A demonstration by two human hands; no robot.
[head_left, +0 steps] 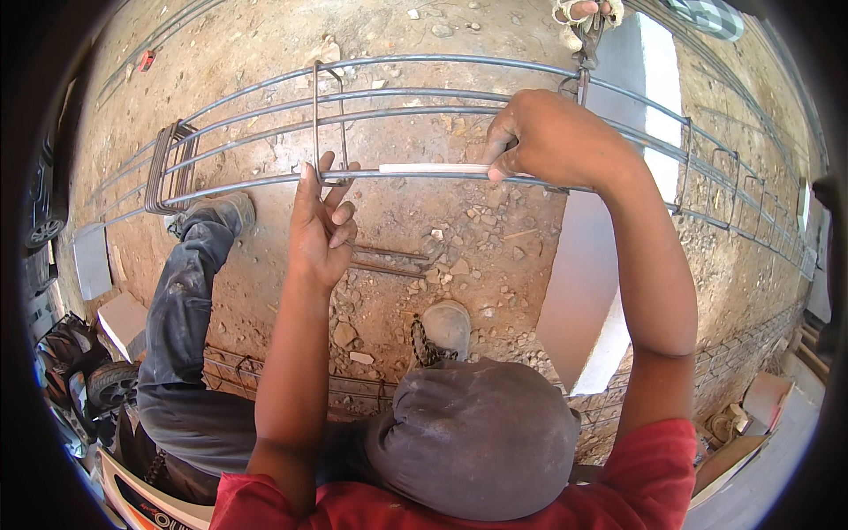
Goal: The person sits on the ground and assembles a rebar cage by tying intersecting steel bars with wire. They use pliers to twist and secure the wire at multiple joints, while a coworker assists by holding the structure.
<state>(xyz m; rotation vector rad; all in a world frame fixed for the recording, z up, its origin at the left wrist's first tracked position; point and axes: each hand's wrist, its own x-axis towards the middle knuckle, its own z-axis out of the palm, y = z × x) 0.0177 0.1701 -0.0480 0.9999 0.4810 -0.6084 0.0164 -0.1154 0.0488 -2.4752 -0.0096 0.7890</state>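
Note:
Long steel reinforcing bars [424, 92] run side by side across the view. A rectangular wire stirrup [316, 106] stands around them left of the middle. My left hand [322, 234] is at its lower corner, thumb and fingers closed about the stirrup and the nearest bar. Farther right, my right hand [561, 137] pinches the right end of a thin, straight white strip [433, 168]. This strip lies along the nearest bar, its left end a short way from the stirrup. My right palm and most of its fingers are turned away from view.
Several stirrups [168, 168] are bunched at the bars' left end. A pale block [579, 291] lies under the bars at right. Another person's gloved hand [583, 18] is at the far bar. More tied cages [742, 190], rubble and a red tape measure [147, 60] lie around.

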